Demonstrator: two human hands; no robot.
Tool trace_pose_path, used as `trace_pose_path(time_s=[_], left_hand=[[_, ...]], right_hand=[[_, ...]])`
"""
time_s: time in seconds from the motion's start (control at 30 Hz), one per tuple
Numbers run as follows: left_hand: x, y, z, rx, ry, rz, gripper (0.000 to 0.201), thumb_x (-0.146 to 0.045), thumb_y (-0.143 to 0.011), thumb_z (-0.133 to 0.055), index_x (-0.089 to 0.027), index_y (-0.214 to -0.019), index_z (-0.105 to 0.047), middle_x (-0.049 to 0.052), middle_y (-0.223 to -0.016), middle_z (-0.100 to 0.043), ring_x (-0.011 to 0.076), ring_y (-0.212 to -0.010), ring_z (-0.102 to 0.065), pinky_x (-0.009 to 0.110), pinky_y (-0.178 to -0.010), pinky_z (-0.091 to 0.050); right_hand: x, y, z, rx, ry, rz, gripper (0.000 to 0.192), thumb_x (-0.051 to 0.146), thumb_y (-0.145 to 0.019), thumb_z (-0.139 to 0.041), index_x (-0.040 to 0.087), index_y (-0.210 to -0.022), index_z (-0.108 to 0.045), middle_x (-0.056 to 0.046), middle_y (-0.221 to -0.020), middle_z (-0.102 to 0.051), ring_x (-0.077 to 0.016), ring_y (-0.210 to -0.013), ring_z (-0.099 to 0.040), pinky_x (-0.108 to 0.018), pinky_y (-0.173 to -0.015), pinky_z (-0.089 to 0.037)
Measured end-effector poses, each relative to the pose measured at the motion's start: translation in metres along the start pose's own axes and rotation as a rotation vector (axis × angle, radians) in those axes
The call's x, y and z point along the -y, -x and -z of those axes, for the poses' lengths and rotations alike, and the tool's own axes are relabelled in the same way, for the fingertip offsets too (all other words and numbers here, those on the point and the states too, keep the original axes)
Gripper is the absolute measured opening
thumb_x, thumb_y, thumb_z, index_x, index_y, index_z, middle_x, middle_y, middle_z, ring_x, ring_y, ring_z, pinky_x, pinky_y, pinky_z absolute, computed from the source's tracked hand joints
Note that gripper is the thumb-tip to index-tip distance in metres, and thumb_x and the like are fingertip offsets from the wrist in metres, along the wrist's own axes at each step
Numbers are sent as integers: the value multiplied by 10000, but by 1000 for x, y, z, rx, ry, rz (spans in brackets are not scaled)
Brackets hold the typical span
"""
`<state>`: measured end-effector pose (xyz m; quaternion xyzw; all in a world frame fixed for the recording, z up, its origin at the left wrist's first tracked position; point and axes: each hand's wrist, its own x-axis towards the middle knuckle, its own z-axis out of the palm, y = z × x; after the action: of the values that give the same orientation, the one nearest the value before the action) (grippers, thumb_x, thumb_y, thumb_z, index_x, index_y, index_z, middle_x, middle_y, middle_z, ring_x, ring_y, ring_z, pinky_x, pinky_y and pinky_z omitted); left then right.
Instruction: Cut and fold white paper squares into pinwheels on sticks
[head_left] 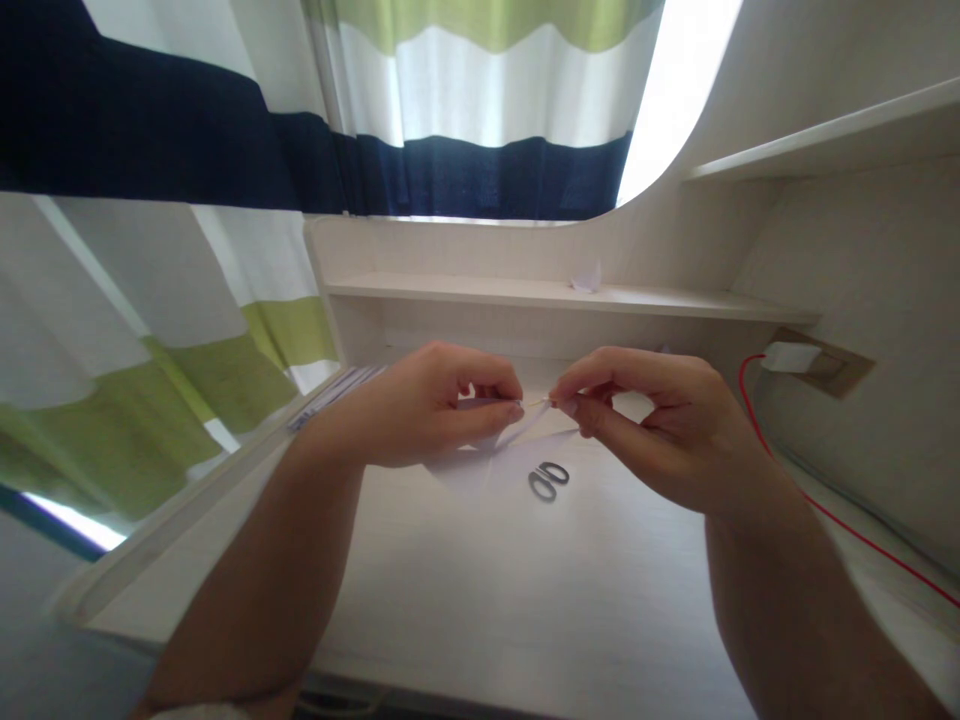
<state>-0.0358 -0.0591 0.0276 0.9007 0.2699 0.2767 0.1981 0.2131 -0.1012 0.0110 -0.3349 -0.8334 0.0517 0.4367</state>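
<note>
Above the desk, both hands are close together over a folded sheet of pale paper (517,460). My left hand (435,405) is closed, thumb and forefinger pinching the paper's upper edge. My right hand (652,415) pinches a corner of the same paper at its right side. A thin light line runs between the two sets of fingertips; whether it is a paper edge or a thread I cannot tell. Below the paper lie scissors (549,481); only their dark handle loops show, with the blades hidden.
The pale desk (525,600) has a raised back shelf (480,290) bearing a small crumpled-looking paper piece (586,276). A striped stack (334,395) lies behind my left wrist. On the right wall, a white plug (790,357) with a red cable (855,520) sits in a socket. Striped curtains hang behind.
</note>
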Motion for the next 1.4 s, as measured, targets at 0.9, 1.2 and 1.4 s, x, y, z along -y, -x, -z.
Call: trace_pose_path(time_s=[0.9,1.2,1.4], left_hand=[[-4,1,2,-15,25,-45,124,-180,-937,-635,-181,-871,-740,-33,-776,-693,89,-689,-593,191,-655,-456],[-6,1,2,-21,38,-39,144,-200,-958,-631,-184,-855,-731,-37,-771,-680,83,-677,-576,184,-634,-444],[-6,1,3,-2,43,-20,169,-249,-974,-632,-183,-863,-741,-25,-776,-686,93,-682,-582,191,-625,-444]], right_hand=[[-1,1,-4,-73,-42,11,120,123,-896,-688,210,-924,-766,-11,-818,-768,-156,-694,-676,-285,-630,-515],[0,1,-4,-89,-6,43,113,127,-908,-688,211,-927,-760,-8,-813,-764,-158,-705,-691,-294,-645,-522],[-1,0,-4,-90,-3,88,137,103,-903,-690,220,-930,-755,-9,-870,-786,-171,-755,-712,-312,-700,-545]])
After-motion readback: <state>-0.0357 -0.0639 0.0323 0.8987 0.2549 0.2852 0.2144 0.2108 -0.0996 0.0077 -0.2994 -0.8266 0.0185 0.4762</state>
